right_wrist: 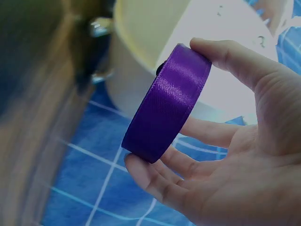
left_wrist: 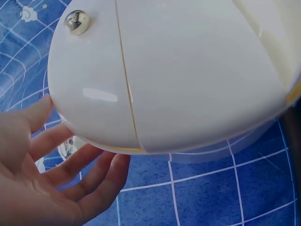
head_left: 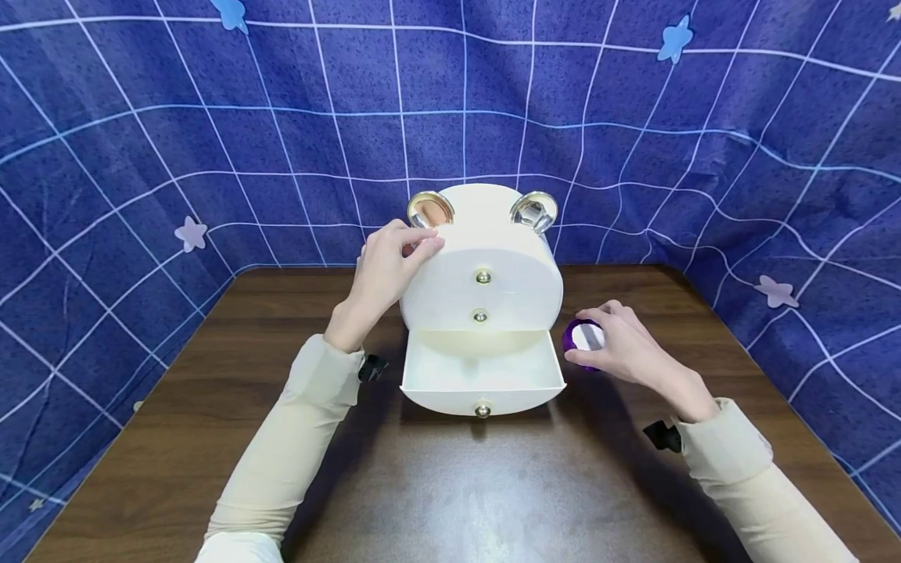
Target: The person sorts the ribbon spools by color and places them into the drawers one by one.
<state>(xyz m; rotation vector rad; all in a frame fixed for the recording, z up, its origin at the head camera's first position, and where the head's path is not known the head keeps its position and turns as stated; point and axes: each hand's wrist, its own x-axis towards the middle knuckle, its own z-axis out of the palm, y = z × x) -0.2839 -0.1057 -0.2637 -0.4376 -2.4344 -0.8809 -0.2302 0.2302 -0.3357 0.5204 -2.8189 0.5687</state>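
A white drawer box (head_left: pixel 486 289) with two shiny ear-shaped pieces on top stands toward the back of the table. Its bottom drawer (head_left: pixel 484 363) is pulled out, and no contents show inside. My left hand (head_left: pixel 390 262) rests against the box's upper left side, fingers spread along the curved edge in the left wrist view. Beside the box, on its right, my right hand (head_left: pixel 626 348) holds a roll of purple ribbon (right_wrist: pixel 169 101) between thumb and fingers. The roll's flat white face turns toward the head view.
The brown wooden table (head_left: pixel 450 485) spreads out in front of the box. A blue cloth (head_left: pixel 317 141) with a white grid and star shapes hangs behind and at both sides. Small round knobs (head_left: pixel 482 277) stick out from the drawer fronts.
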